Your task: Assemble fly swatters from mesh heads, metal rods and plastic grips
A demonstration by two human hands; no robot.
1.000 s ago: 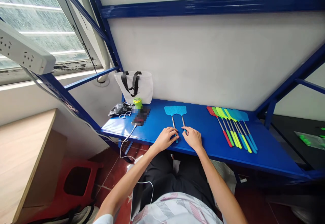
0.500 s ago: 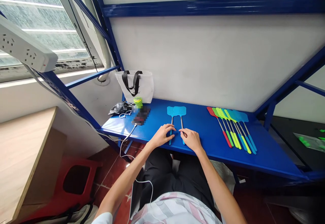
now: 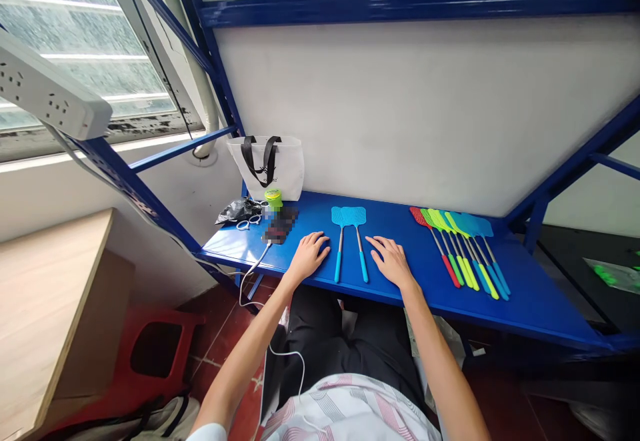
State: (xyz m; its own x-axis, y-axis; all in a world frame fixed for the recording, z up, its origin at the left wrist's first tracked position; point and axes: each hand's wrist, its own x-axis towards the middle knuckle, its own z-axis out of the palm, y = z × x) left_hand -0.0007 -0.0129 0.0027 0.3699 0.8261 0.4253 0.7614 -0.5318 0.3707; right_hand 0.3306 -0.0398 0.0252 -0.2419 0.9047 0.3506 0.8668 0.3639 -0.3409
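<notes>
Two light-blue fly swatters lie side by side on the blue table (image 3: 280, 262), heads toward the wall and overlapping slightly. The left fly swatter (image 3: 339, 264) has my left hand (image 3: 309, 255) beside it, resting on the table with the fingers out and holding nothing. To the right of the other fly swatter (image 3: 362, 264) lies my right hand (image 3: 391, 259), fingers stretched and apart, also free of it. Farther right, several fly swatters (image 3: 465, 254) in red, green, yellow and blue lie in an overlapping fanned row.
At the table's left stand a white bag (image 3: 287, 164) with black handles and a green tub (image 3: 273, 199). Near them lie scissors (image 3: 249, 223), a black plastic bag (image 3: 237, 211) and a blurred dark device with a white cable (image 3: 257, 264). Blue frame bars (image 3: 420, 4) cross above.
Both hands have let go of the two blue fly swatters and moved outward, left and right, onto the table. The swatters stay in about the same place.
</notes>
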